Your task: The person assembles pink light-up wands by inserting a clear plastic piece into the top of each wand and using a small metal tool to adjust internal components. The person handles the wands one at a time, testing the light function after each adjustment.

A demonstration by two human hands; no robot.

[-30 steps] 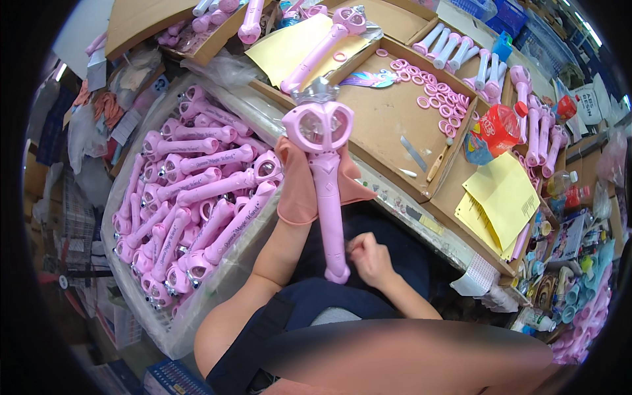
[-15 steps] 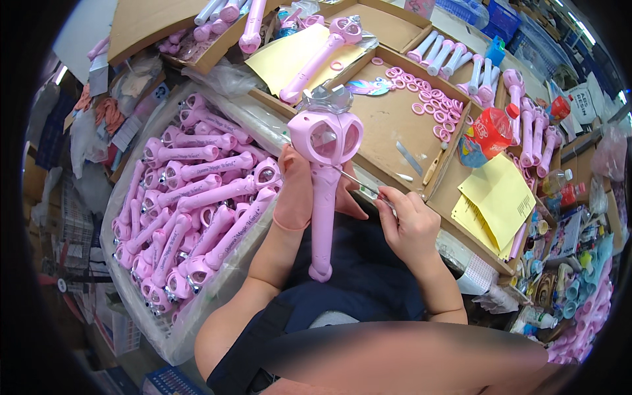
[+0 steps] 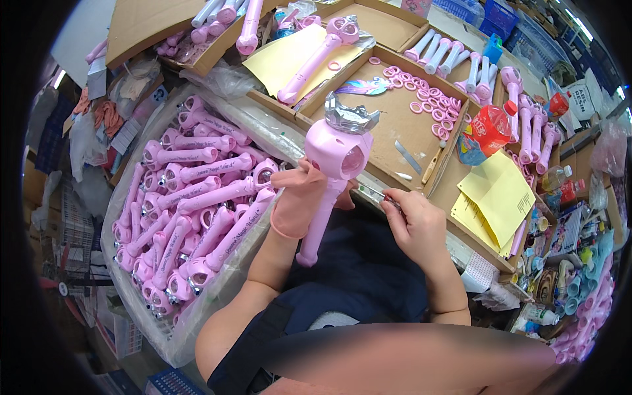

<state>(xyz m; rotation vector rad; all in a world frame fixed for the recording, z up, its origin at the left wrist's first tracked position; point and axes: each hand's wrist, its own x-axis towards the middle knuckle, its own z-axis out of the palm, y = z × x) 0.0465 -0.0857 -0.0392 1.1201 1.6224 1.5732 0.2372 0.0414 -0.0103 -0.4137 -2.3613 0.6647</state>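
A pink toy wand [image 3: 334, 153] with a round, windowed head and a silver crown [image 3: 350, 118] is in my left hand [image 3: 299, 201], which wears a salmon-coloured glove and is closed round the neck. The wand leans, its handle end down and to the left over my dark apron. My right hand [image 3: 421, 224], bare, pinches a thin metal rod-like tool [image 3: 372, 191]. The tool points left toward the wand, just right of its neck; whether its tip touches anything I cannot tell. Left of me, a plastic-lined crate [image 3: 178, 352] holds several similar pink wands.
Ahead is a cardboard tray [image 3: 382, 145] with pink rings [image 3: 434, 108], a flat metal strip [image 3: 408, 158] and a wooden-handled brush [image 3: 432, 164]. A red-labelled bottle [image 3: 486, 135] and yellow sheets [image 3: 497, 204] lie right. Another wand [image 3: 316, 62] rests on yellow paper at the back.
The wand has turned and tilted, its head moving right and down and its handle end swinging left and up. The tool's tip has drawn away from the front of the wand's neck.
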